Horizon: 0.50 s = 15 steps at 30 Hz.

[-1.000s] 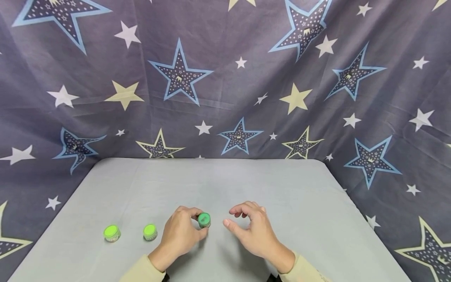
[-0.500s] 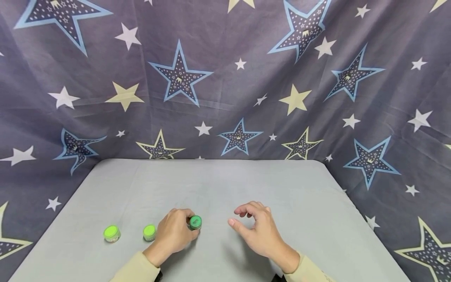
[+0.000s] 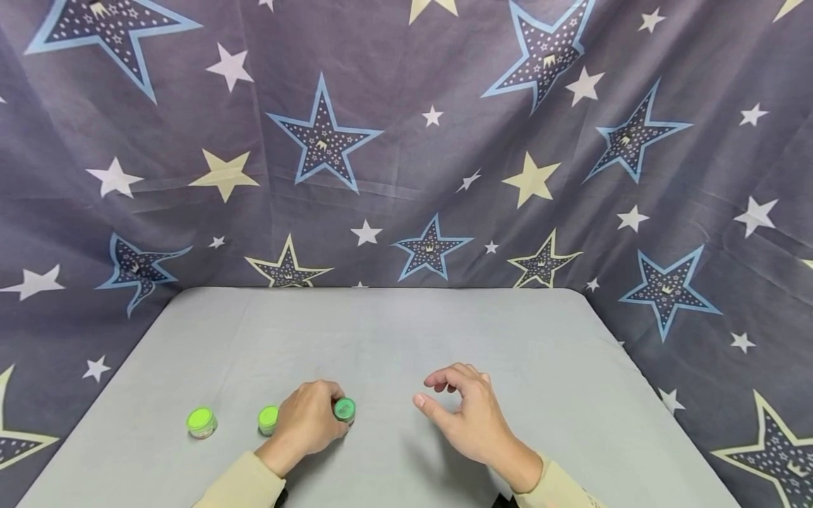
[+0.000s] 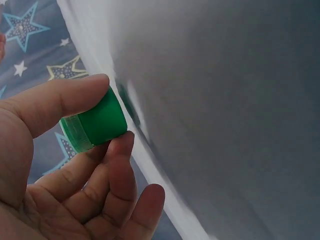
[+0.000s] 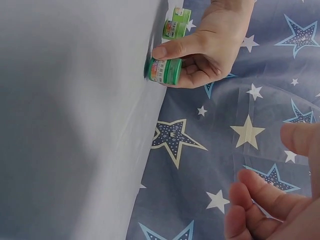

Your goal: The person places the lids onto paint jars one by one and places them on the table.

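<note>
My left hand [image 3: 308, 418] pinches a small dark-green lidded jar [image 3: 345, 409] between thumb and fingers, close over the table. In the left wrist view the jar's smooth green side [image 4: 104, 117] faces the camera, the thumb on one side and fingertips on the other. A printed label with a barcode shows on the same jar [image 5: 165, 71] in the right wrist view. To the right, my right hand [image 3: 466, 416] hovers with loosely bent fingers, thumb apart, holding nothing. Just left of my left hand stands a light-green-lidded jar [image 3: 268, 420], partly covered by the hand.
A second light-green-lidded jar [image 3: 202, 422] stands farther left, in line with the others. All are on a table [image 3: 406, 339] with a pale grey cover. Behind and beside it hangs a dark cloth [image 3: 394, 162] with star prints.
My left hand has carried the dark-green jar leftward and lower, nearer the middle light-green jar. My right hand has drifted slightly right. The two light-green jars have stayed put.
</note>
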{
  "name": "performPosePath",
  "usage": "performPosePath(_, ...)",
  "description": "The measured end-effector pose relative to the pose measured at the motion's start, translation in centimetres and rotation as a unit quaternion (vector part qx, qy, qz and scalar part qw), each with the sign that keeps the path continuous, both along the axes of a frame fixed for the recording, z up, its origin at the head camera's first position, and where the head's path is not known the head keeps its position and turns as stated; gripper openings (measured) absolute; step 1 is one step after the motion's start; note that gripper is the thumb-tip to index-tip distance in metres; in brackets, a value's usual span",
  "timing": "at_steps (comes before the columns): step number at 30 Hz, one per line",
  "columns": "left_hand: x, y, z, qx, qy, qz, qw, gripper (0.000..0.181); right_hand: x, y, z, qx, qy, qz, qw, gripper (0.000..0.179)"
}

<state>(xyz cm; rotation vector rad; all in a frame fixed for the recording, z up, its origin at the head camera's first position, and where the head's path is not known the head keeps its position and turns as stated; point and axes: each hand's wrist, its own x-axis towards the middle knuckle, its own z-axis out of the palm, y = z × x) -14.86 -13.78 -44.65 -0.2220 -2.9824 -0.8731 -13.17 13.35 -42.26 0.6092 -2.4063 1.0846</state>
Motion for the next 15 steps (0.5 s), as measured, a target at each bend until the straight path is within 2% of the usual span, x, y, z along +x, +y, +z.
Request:
performPosePath(6, 0.07, -0.24, -0.11, -0.014, -0.014, 0.001, 0.9998, 0.026, -0.02, 0.04, 0.0, 0.004, -0.001, 0.0, 1.0, 0.019)
performPosePath(11, -0.01, -0.3, -0.12, -0.026, -0.011, -0.005, 0.9996, 0.027, -0.18, 0.23, -0.06, 0.009, 0.0, -0.004, 1.0, 0.019)
performPosePath(13, -0.02, -0.31, -0.09, -0.029, -0.004, -0.007, 0.9995, 0.033, -0.28, 0.37, -0.08, 0.011, -0.003, -0.007, 0.9999, 0.019)
performPosePath(15, 0.06, -0.29, -0.04, -0.033, 0.003, -0.008, 0.9994, 0.047, -0.4, 0.56, -0.08, 0.014, -0.007, -0.011, 0.9998, 0.02)
